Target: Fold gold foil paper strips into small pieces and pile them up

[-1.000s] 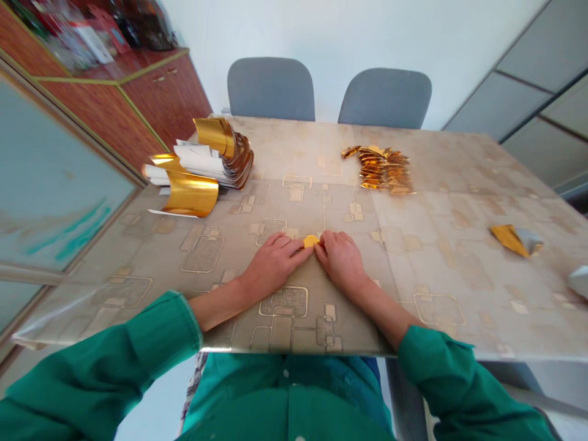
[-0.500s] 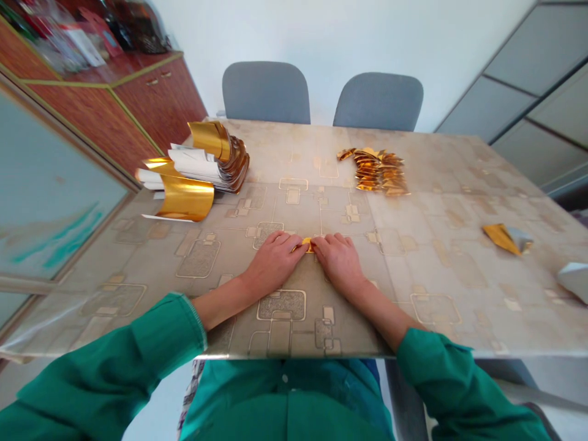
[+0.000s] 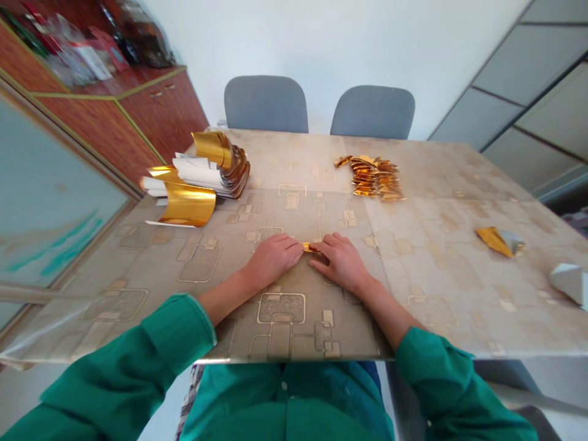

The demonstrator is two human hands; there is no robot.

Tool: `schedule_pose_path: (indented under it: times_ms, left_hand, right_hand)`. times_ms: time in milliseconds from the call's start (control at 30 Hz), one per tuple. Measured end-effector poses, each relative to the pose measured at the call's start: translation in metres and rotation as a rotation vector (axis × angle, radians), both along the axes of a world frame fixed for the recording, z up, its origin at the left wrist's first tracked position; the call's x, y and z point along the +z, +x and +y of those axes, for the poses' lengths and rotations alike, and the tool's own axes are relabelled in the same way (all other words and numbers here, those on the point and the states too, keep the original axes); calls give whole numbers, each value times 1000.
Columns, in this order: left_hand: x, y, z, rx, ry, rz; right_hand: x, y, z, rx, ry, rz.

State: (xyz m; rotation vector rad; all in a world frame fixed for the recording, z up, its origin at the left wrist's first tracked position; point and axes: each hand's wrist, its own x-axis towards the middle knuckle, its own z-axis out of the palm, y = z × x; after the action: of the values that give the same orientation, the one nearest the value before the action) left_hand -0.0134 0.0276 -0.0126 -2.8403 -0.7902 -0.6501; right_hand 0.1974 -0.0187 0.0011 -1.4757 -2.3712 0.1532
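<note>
A small folded strip of gold foil paper (image 3: 306,247) lies on the table in front of me, with only its middle showing between my hands. My left hand (image 3: 276,260) is closed over the strip's left end, fingers together. At the right end, my right hand (image 3: 339,260) has its fingers bent on the paper, and the thumb sits a little apart on the near side. Back left stands a curled stack of gold foil sheets (image 3: 190,205) with white undersides. Folded gold foil pieces (image 3: 374,177) are lined up in rows at the back right.
A patterned cloth (image 3: 285,334) covers the table. To the right lie a gold and silver scrap (image 3: 498,241) and a white folded paper (image 3: 569,282). Two grey chairs (image 3: 266,104) stand behind the table, and a wooden cabinet (image 3: 156,110) is at the back left.
My left hand has flattened over the strip's left end, and my right thumb has moved off the paper toward me. Less of the gold strip's height shows. The view has tilted slightly upward.
</note>
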Motion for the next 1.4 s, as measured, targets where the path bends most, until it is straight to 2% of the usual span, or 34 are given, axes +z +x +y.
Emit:
schedule_pose_path:
  times_ms: [133,233,367,567,800,967,1100,1167,1233,1300,1400]
  left_hand:
    - [7,0,-6,41,-157,-213]
    - [10,0,-8,-10,-304,-349]
    - [8,-2,-5,-40,-463,-488]
    - [12,-10,0,38,-786,-511]
    - [18,-12,0,52,-787,-533]
    - [17,-6,-4,179,-897,-750]
    - [21,-1,-15,301,-958,-947]
    - [22,5,-22,261,-1033,-921]
    - [22,11,-30,148,-1131,-850]
    - [19,17,-35,98,-1201,-913]
    - [15,21,-36,104,-1281,-1075]
  right_hand:
    - [-2,3,2,38,46,146]
    - [-2,4,3,100,41,285]
    - [4,6,2,175,-48,409]
    - [9,16,3,118,-193,427]
    - [8,19,3,126,-212,434]
    - [10,9,0,101,-39,463]
    - [11,1,-5,-43,157,457]
    - [11,-1,-8,-97,224,435]
    - [10,-4,-10,-92,261,403]
    - [7,-8,-11,-55,279,378]
    - [4,-14,-13,-17,276,326]
